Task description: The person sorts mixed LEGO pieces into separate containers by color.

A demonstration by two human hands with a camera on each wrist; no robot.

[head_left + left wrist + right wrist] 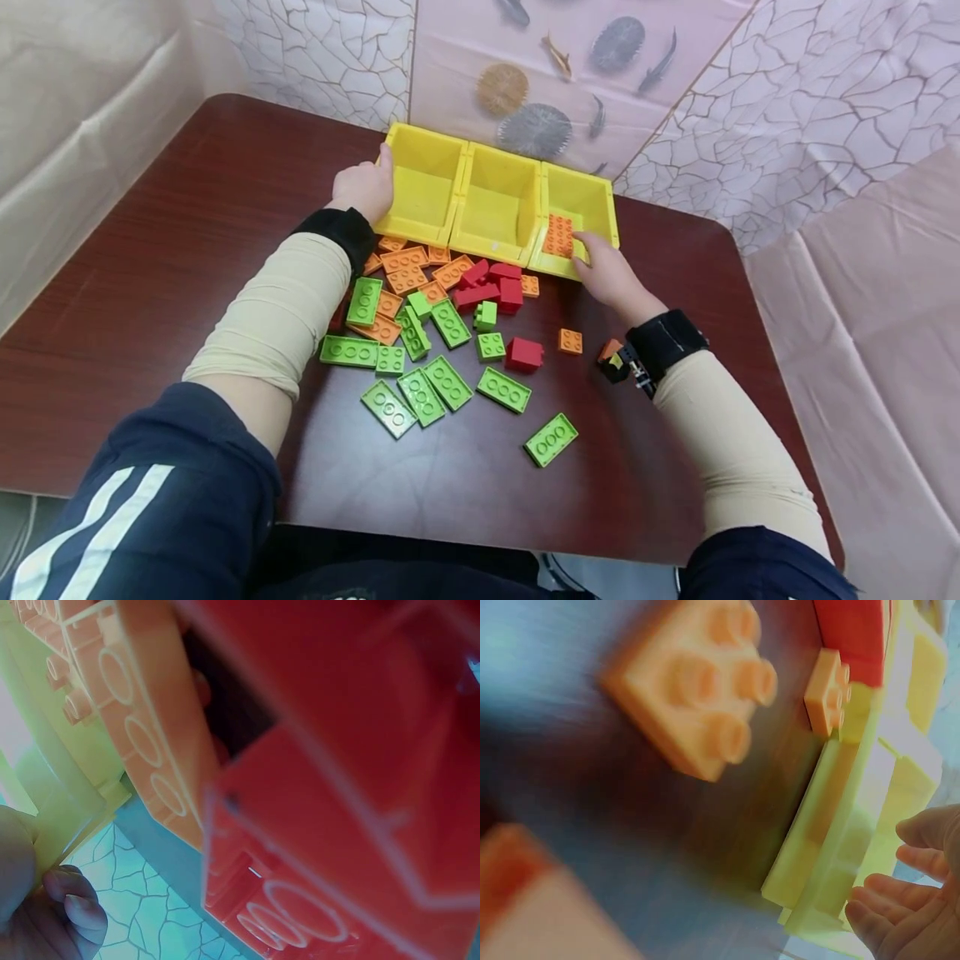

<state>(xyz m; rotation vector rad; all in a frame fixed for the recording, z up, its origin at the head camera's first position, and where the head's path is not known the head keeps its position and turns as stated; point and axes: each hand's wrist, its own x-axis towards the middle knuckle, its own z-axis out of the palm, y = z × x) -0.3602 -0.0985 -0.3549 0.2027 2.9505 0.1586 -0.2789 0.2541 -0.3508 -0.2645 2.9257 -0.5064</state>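
Note:
A yellow bin (497,208) with three compartments stands at the back of the table. My left hand (363,187) grips its left end wall, and the left wrist view shows thumb and curled fingers (84,911) around the yellow edge. Over the front of the right compartment is my right hand (611,271), beside an orange toy brick (558,235) lying inside. Its fingers (889,889) look loosely extended in the right wrist view, with nothing between them. The left and middle compartments hold no bricks.
Orange bricks (406,279), red bricks (477,296) and green bricks (423,396) lie loose in front of the bin. One orange brick (570,341) sits apart near my right wrist. A patterned cloth wall (787,108) rises behind the table (165,217).

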